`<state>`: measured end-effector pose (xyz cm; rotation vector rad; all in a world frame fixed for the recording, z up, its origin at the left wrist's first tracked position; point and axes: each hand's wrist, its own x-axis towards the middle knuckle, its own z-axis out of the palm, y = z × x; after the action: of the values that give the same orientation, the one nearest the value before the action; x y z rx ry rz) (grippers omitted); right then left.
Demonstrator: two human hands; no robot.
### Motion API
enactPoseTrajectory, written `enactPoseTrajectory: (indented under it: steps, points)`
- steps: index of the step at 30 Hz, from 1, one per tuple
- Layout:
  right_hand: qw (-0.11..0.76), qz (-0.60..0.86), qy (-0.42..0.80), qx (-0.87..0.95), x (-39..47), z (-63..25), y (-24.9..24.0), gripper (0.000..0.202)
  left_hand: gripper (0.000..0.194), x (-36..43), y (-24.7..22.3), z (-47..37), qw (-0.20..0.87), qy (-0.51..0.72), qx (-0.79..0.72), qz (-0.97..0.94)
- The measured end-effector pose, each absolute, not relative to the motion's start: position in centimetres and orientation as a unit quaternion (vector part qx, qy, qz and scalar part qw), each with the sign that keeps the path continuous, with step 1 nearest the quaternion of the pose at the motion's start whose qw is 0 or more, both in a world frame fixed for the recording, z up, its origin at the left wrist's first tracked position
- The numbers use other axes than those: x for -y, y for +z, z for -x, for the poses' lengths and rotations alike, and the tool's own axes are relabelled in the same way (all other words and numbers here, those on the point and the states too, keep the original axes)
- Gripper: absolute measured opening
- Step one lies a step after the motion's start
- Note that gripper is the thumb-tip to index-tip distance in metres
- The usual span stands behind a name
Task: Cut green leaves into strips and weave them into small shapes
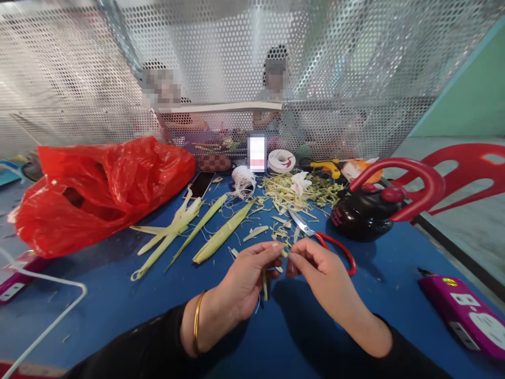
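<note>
My left hand (250, 276), a gold bangle at its wrist, is closed on a narrow strip of corn husk (265, 287) that hangs below the fingers. A small pale knob of husk shows at its fingertips. My right hand (325, 276) is pinched close beside that knob; what its fingertips hold is too small to make out. Just beyond lie scissors (303, 223) with red handles, partly behind my right hand. Whole husk leaves (224, 231) and a split, looped husk (169, 234) rest on the blue table (165, 321). A white thread bundle (243, 180) sits farther back.
A red plastic bag (106, 195) fills the left. Husk scraps (286, 192), a white tape roll (281, 161) and a phone (201, 184) lie at the back. A black pot with a red handle (355, 216) and a purple power strip (465, 313) stand right. People sit behind the perforated screen (224, 58).
</note>
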<state>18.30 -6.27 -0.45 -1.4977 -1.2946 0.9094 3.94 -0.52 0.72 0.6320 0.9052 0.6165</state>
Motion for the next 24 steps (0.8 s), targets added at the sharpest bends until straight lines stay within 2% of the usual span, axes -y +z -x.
enactPoseTrajectory:
  steps: [4, 10, 14, 19, 24]
  points:
    - [0.430, 0.615, 0.356, 0.557, 6.37, -18.34, -0.68, 0.016, 0.013, 0.57, 0.36, -3.77, 0.826, 0.286, -0.391, -0.288]
    - [0.398, 0.645, 0.252, 0.602, 6.63, -18.35, -0.43, 0.014, 0.013, 0.69, 0.14, -4.01, 0.818, 0.314, -0.395, -0.276]
    - [0.393, 0.647, 0.250, 0.603, 6.81, -18.35, -0.35, 0.013, 0.019, 0.85, 0.06, -4.03, 0.798, 0.329, -0.404, -0.302]
    - [0.437, 0.642, 0.336, 0.534, 6.61, -18.38, -0.50, 0.007, 0.017, 0.83, 0.15, -3.62, 0.810, 0.291, -0.416, -0.292]
    - [0.471, 0.605, 0.444, 0.463, 6.38, -18.27, -0.44, 0.012, 0.013, 0.79, 0.01, -3.42, 0.826, 0.255, -0.425, -0.266]
